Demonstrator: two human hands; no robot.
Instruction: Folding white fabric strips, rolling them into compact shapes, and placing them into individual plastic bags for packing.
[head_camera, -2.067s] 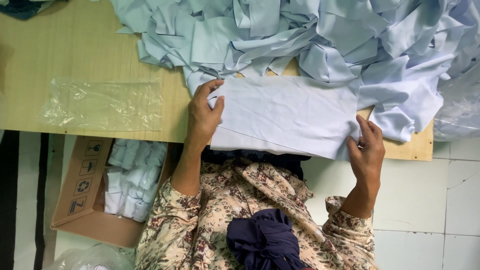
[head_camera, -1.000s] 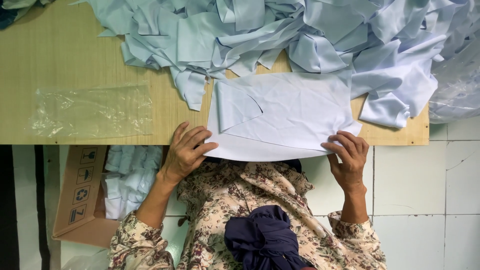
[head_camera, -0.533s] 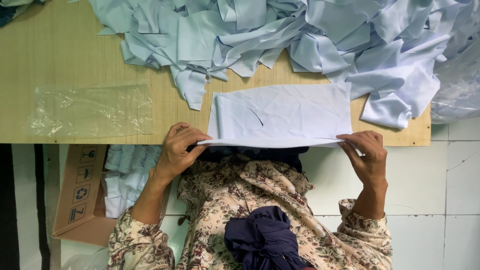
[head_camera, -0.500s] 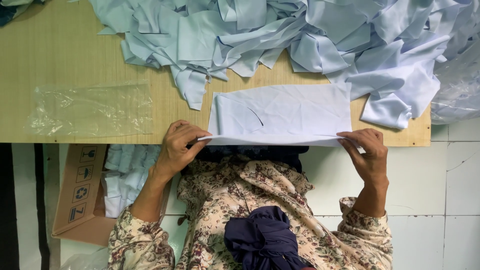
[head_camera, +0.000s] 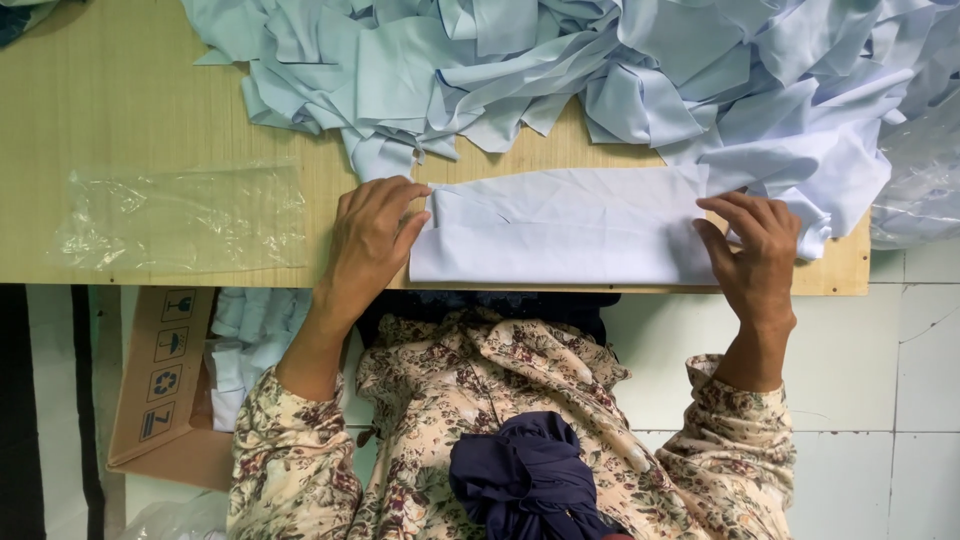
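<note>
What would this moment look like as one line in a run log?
left hand: flat on left end of folded pale cloth | right hand: on its right end | cloth: on wooden table | behind: heap of pale cloth pieces
</note>
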